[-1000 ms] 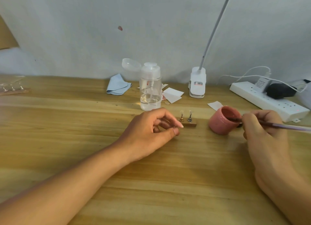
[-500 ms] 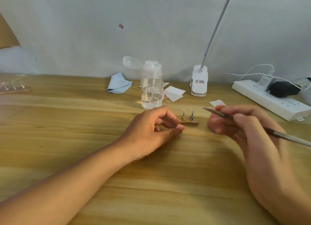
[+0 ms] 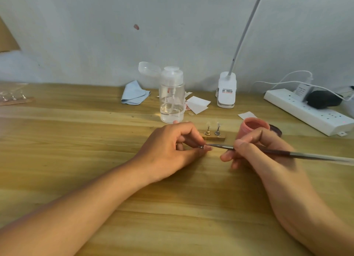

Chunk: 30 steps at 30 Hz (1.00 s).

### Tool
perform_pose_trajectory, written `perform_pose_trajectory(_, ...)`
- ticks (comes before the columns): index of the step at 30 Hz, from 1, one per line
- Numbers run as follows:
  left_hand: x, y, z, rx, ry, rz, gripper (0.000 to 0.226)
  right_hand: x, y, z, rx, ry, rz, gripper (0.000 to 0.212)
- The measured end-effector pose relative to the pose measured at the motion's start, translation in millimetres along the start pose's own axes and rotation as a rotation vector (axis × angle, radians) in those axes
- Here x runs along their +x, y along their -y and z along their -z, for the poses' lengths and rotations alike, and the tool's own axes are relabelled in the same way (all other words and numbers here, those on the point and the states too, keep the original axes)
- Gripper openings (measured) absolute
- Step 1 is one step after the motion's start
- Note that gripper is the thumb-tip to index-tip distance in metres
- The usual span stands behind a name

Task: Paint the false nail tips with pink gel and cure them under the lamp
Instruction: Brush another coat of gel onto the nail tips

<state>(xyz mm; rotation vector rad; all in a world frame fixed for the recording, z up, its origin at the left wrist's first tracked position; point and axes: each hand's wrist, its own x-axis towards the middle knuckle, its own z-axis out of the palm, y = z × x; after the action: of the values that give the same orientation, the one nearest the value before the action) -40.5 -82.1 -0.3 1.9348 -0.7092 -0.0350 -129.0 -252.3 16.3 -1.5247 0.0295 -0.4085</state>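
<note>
While the brush meets the tip, these matter in the head view:
Left hand point(image 3: 172, 150): fingers pinched together on a small nail tip point(image 3: 207, 148), low over the table point(image 3: 95, 159); keep it braced there.
Right hand point(image 3: 254, 154): fingers closed around the brush point(image 3: 249, 149), bristles at the tip; stroke lightly, in thin coats.
Pink gel pot point(image 3: 252, 126): open, just behind the right hand.
Stand point(image 3: 213, 137): two more tips upright, apparently unpainted.
Lamp point(image 3: 227, 90): clipped base well behind, by the wall.
</note>
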Motion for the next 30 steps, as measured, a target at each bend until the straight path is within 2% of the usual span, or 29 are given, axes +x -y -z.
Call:
perform_pose_trajectory(9, -0.1, 0.7, 0.3, 0.015, -0.002, -0.007, 0.012, -0.2, -1.2, 0.9, 0.002, -0.018, 0.008, 0.017)
perform_pose_trajectory(30, -0.2, 0.9, 1.0, 0.017, 0.013, -0.01, 0.014, -1.3, -2.4, 0.7, -0.011, 0.072, 0.059, 0.013)
